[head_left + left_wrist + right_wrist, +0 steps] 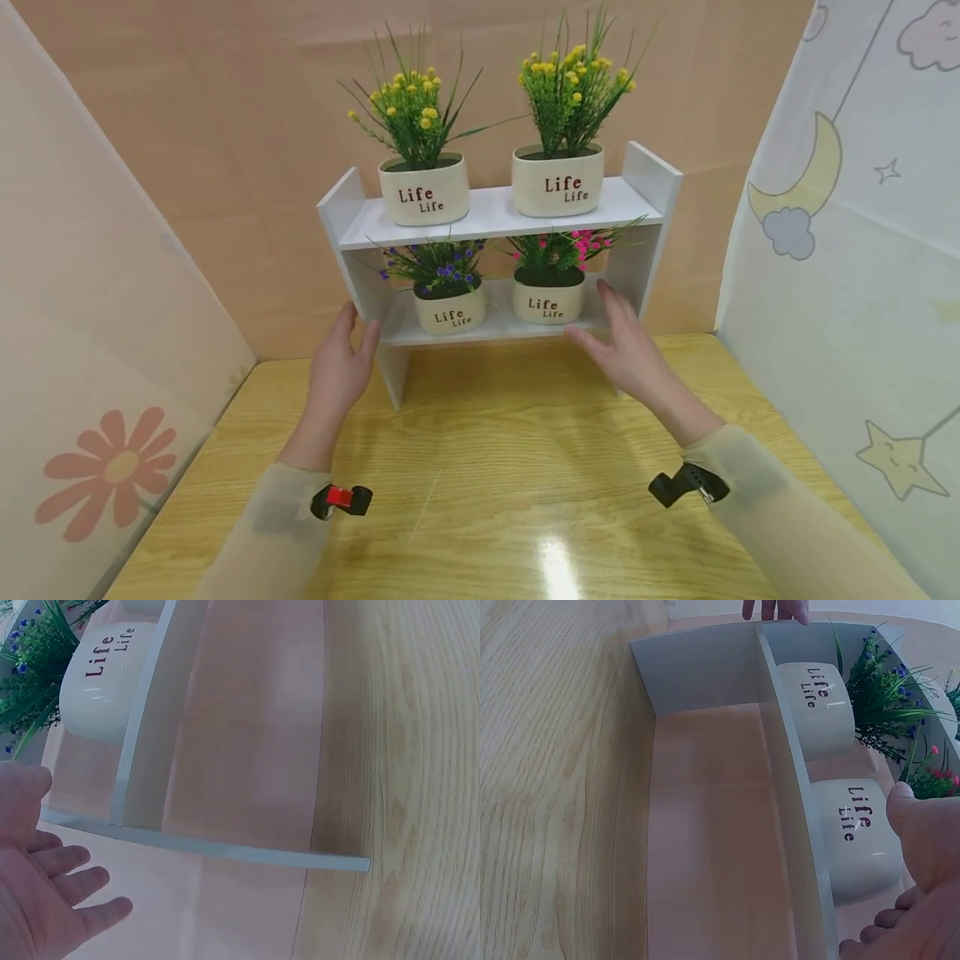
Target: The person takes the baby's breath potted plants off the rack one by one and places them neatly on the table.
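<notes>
A white two-tier shelf (491,333) holds four cream "Life" pots. On its top board are two pots with yellow flowers, one left (425,193) and one right (558,183). Below sit a purple-flowered pot (450,312) and a pink-flowered pot (548,302). My left hand (339,367) is at the left side panel, fingers spread behind its outer side and thumb in front; contact is unclear. In the left wrist view the hand (45,877) holds nothing visible. My right hand (626,350) is beside the pink-flowered pot, near the right panel, fingers extended; whether it touches is unclear.
The shelf stands at the back of a wooden table (480,483). Behind it hangs a peach cloth (247,167). Patterned white cloths flank the table, left (97,292) and right (862,333). Black bands circle both wrists.
</notes>
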The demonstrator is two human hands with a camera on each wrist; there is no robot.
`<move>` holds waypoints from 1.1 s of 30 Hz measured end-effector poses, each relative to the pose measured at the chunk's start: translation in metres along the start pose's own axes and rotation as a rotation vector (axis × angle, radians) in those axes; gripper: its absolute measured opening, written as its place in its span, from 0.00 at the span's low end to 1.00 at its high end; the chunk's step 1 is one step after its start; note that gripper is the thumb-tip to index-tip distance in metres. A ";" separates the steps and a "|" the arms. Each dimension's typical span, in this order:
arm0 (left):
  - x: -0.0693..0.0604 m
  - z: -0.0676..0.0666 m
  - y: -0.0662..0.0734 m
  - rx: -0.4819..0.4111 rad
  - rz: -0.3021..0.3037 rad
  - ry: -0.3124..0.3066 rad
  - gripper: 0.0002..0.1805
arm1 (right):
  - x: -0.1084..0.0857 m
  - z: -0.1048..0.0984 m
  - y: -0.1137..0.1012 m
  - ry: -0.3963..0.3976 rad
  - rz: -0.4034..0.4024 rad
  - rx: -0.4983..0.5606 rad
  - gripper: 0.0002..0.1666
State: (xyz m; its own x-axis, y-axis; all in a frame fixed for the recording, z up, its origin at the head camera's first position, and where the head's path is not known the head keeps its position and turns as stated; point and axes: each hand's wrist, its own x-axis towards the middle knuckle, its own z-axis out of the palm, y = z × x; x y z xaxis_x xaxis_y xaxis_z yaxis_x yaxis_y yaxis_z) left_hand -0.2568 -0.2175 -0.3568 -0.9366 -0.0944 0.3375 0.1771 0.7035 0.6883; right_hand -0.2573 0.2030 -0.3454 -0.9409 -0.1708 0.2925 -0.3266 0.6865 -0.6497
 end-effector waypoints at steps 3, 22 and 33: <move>0.003 0.004 -0.001 -0.057 0.021 0.022 0.37 | 0.003 -0.001 0.000 0.004 0.010 0.015 0.61; 0.016 0.021 0.002 -0.238 0.002 0.180 0.28 | 0.027 -0.006 -0.005 -0.010 0.029 0.126 0.62; 0.022 0.031 0.002 -0.141 0.048 0.314 0.21 | 0.044 -0.009 0.000 -0.025 0.007 0.217 0.63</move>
State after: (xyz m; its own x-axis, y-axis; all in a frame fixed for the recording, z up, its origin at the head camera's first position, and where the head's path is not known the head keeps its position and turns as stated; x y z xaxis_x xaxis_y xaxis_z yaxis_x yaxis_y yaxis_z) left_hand -0.2863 -0.1965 -0.3675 -0.7914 -0.2908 0.5378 0.2792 0.6106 0.7411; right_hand -0.2977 0.2019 -0.3257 -0.9444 -0.1856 0.2715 -0.3289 0.5199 -0.7884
